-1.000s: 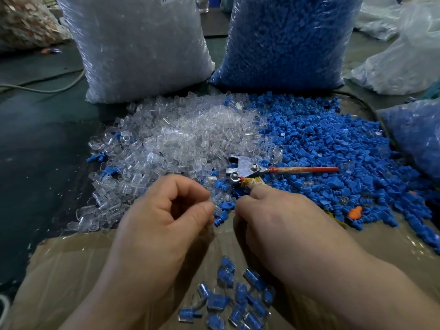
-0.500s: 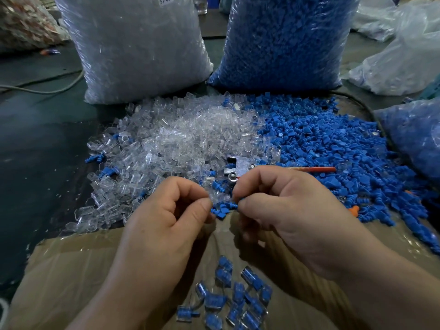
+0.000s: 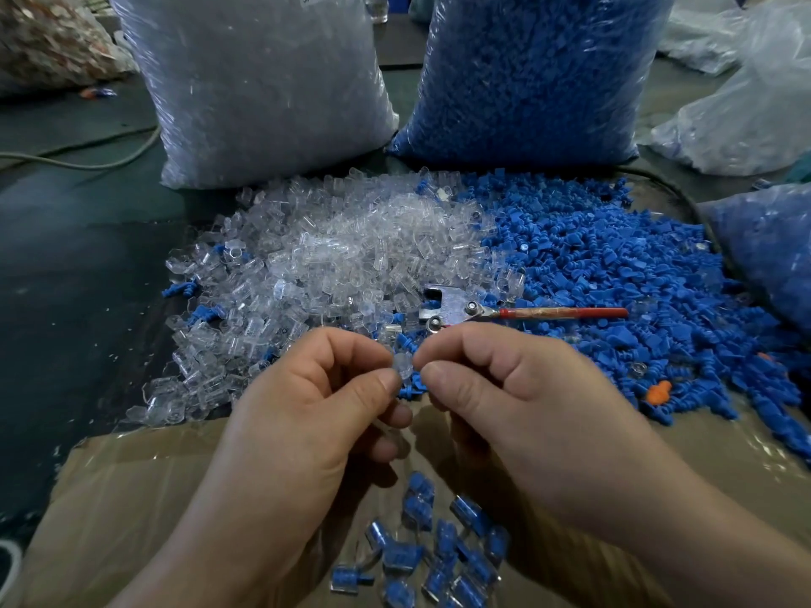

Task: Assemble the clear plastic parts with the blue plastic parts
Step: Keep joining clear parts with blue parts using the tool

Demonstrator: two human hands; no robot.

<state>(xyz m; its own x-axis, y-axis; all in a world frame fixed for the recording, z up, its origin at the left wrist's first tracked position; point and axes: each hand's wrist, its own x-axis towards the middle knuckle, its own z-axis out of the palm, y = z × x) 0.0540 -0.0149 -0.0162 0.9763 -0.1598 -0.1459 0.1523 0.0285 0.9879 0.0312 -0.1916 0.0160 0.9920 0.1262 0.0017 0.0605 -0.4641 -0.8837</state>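
Clear plastic was seen between the two hands. One clear part (image 3: 403,366) was pinched by the thumb and forefinger of the left hand (image 3: 307,410), whose other fingers were curled under. The same part was gripped from its three o'clock side by the curled thumb and forefinger of the right hand (image 3: 522,401). Whether a blue piece was also kept in those fingers could not be told. The part was held above the near edge of the heaps.

At eleven o'clock from the hands the heap of clear parts (image 3: 329,256) was spread, and at two o'clock the heap of blue parts (image 3: 614,274); the two were joined along one border. At twelve o'clock, on this border, a metal tool (image 3: 447,302) was laid, its red handle pointed to three o'clock. At six o'clock, on the cardboard (image 3: 131,498), a small group of assembled pieces (image 3: 443,550) was gathered. Far behind the heaps, the bag of clear parts (image 3: 263,81) was stood at eleven o'clock and the bag of blue parts (image 3: 535,72) at one o'clock.
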